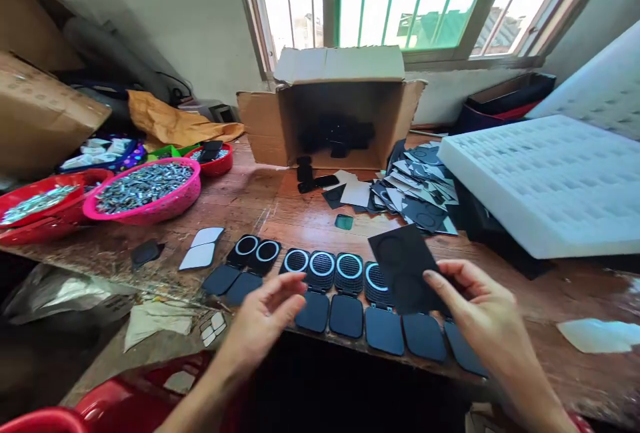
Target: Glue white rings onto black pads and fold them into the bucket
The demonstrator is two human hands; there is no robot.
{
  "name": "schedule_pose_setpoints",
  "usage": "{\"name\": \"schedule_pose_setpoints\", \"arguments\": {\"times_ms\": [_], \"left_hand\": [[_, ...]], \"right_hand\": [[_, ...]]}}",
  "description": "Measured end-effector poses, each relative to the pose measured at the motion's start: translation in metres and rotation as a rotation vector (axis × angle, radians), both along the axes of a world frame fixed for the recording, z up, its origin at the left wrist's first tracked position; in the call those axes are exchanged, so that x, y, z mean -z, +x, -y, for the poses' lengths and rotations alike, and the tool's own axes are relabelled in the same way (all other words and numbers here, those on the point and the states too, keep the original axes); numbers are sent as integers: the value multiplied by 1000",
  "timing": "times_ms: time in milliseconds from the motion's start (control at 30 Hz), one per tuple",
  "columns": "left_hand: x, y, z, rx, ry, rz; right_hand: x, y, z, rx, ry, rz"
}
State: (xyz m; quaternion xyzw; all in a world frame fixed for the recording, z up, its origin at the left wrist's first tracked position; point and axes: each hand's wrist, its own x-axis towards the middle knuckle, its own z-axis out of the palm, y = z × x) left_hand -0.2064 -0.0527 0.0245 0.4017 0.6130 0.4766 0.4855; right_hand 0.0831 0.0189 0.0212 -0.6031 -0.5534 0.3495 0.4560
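My right hand (475,306) pinches a thin black sheet (403,266) with two round outlines, holding it above the right part of a row of hinged black pieces. My left hand (273,309) hovers over the row's left part, its fingers apart and nothing between them. Each hinged piece lies opened out along the table's front edge, with a square lower flap (346,316) towards me. Several upper halves, such as this ringed plate (349,271), carry a white ring. The sheet and my right hand hide the upper halves at the right end.
An open cardboard box (263,126) holding dark pieces stands by the window. Beside it lies a heap of black and white sheets (415,186). White foam trays (545,186) fill the right. A pink basket (145,216) of small metal parts and red baskets (220,165) stand left.
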Motion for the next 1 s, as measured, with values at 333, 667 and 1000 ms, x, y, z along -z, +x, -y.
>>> {"name": "schedule_pose_setpoints", "arguments": {"times_ms": [333,667,1000], "left_hand": [[18,40,1,-114,-107,573],[13,29,7,-149,-162,626],[9,39,9,-79,-105,439]], "right_hand": [[32,-78,37,-215,-185,-314],[40,-88,45,-235,225,69],[10,-102,49,-481,609,313]]}}
